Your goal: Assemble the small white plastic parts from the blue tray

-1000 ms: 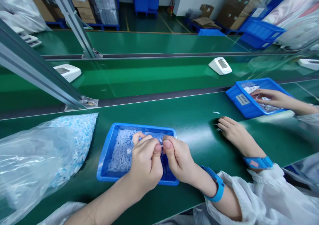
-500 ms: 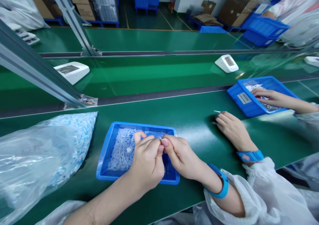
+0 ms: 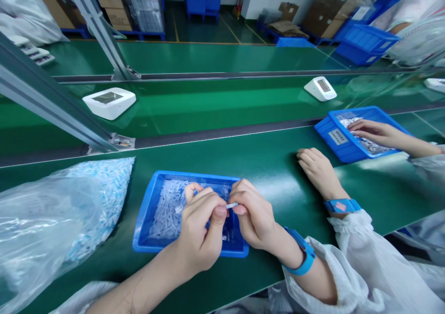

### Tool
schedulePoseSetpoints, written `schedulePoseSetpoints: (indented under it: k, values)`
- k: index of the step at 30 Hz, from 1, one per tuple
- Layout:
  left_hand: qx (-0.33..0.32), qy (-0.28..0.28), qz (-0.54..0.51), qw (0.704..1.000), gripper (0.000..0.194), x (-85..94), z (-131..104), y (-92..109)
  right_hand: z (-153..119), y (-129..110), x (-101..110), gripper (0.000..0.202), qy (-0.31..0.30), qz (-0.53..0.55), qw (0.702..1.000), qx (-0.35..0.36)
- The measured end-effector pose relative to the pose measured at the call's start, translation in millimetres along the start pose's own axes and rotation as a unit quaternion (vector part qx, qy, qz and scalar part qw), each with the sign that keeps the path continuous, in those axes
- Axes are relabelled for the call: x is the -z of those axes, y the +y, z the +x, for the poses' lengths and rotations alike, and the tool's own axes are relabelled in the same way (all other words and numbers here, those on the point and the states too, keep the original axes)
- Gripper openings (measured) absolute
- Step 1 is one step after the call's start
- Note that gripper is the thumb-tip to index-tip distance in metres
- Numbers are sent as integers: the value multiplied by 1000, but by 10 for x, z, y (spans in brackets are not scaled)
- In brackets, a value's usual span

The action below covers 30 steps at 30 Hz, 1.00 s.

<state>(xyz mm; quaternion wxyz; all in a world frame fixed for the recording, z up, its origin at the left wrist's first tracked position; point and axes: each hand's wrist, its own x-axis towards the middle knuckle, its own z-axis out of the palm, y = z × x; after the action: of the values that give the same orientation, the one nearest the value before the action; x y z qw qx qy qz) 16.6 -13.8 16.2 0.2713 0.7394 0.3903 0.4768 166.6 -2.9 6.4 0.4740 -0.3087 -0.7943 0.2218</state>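
Over a blue tray [image 3: 139,230] my two hands meet, with a small white stick-like piece [image 3: 232,205] between them. My left hand [image 3: 203,226] pinches its left end between thumb and finger. The other end lies at the fingertips of my right hand [image 3: 253,214], which are closed on it. Exactly what kind of part it is, I cannot make out. Many small whitish strips [image 3: 168,212] lie in the left part of the tray, and my hands hide part of its right side.
A clear plastic bag [image 3: 100,198] of blue-and-white pieces lies at left. To the right are a co-worker's hands [image 3: 318,172], one in a labelled blue bin [image 3: 325,131]. White devices [image 3: 110,104] with screens sit on the green belt [image 3: 208,105], behind a metal post [image 3: 52,91].
My fingertips have drawn slightly apart, and the white piece now shows between them. The left device on the belt has shifted right. The co-worker's nearer hand no longer shows a thin stick.
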Motion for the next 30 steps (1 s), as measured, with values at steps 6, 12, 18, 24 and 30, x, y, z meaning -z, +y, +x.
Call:
schedulePoseSetpoints:
  k: [6, 12, 18, 24, 30]
  values:
    - [-56, 30, 29, 998, 21, -15, -1, 6, -25, -21, -18, 20, 17, -32, 999, 21]
    - [-62, 18, 39, 997, 23, -32, 3, -17, 24, -87, -27, 21, 1, 5, 1000, -28]
    - [42, -48, 44, 997, 24, -43, 33, 15, 169, -44, 216, 25, -37, -18, 993, -114]
    - [109, -90, 81, 987, 13, -90, 56, 19, 101, 570, 866, 26, 15, -372, 875, -310]
    - [164, -160, 183, 956, 20, -140, 56, -22, 107, 716, 887, 22, 19, -407, 879, -247]
